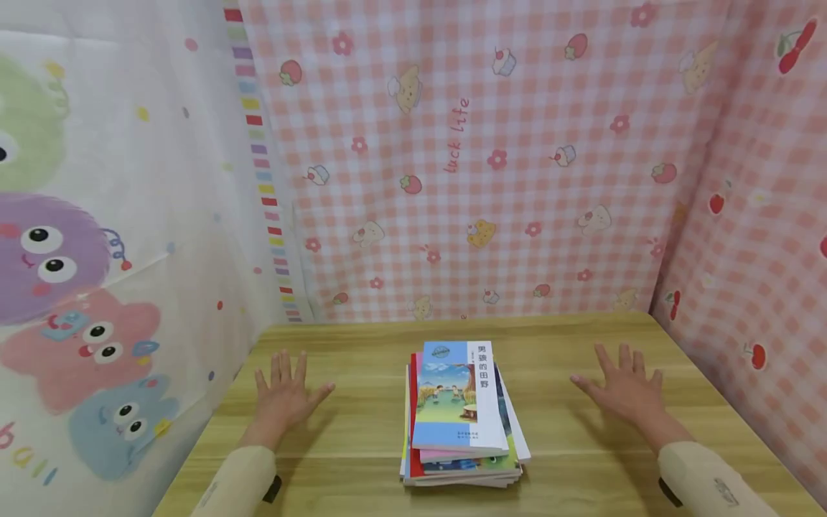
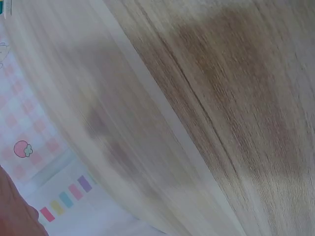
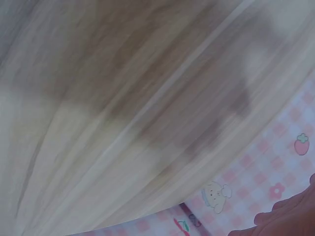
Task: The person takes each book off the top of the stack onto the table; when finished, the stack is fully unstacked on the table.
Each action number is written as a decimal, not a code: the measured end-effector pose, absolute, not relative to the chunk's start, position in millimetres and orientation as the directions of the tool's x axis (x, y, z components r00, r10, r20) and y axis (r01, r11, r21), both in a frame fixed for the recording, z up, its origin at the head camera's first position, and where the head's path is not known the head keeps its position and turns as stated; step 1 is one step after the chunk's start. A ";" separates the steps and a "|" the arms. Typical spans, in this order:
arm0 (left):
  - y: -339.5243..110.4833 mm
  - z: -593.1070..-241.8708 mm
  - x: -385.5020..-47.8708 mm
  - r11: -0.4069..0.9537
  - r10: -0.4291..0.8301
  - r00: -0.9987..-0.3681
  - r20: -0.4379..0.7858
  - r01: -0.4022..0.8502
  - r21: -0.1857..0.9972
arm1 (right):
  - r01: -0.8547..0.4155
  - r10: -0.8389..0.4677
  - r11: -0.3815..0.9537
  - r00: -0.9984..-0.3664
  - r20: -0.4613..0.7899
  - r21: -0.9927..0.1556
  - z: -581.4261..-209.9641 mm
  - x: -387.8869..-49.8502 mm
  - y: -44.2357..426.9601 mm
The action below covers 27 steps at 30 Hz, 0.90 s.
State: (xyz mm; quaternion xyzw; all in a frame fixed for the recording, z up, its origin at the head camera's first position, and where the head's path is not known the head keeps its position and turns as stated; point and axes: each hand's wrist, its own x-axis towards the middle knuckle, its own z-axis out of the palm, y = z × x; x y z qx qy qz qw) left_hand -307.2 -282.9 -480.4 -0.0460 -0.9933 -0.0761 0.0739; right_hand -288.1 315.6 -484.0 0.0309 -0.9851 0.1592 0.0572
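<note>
A stack of several thin books [image 1: 452, 402] lies at the middle of the wooden table, its edges uneven. The top one has a blue and white cover with a picture of children in a field. To the left of the stack is my left hand [image 1: 284, 398], fingers spread and straight, holding nothing. My right hand [image 1: 623, 388] is spread the same way on the right side, apart from the books. In the left wrist view only a bit of the hand [image 2: 17, 209] shows at the corner; the right wrist view has part of the other hand [image 3: 285, 216] at its lower edge.
The wooden table [image 1: 349, 431] reaches back to a pink checked curtain [image 1: 452, 143]. A white curtain with cartoon figures [image 1: 194, 179] hangs on the left, and another pink checked curtain [image 1: 762, 251] on the right. Both hands cast shadows on the wood.
</note>
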 end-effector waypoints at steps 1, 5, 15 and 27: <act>-282.3 -480.9 -307.0 0.984 0.081 -0.985 0.152 0.104 0.145 | -0.083 -0.044 0.946 -0.991 0.130 -0.312 -483.5 -287.8 314.4; -280.9 -482.4 -306.1 0.980 0.080 -0.984 0.157 0.107 0.168 | -0.094 -0.051 0.942 -0.989 0.138 -0.322 -480.8 -286.7 308.9; -273.0 -476.2 -310.1 0.969 0.085 -0.978 0.193 0.126 0.212 | -0.103 -0.056 0.922 -0.990 0.133 -0.372 -475.6 -284.7 295.3; -242.8 -458.3 -307.5 0.937 0.108 -0.977 0.183 0.162 0.310 | -0.180 -0.104 0.888 -0.975 0.198 -0.424 -469.4 -276.9 273.3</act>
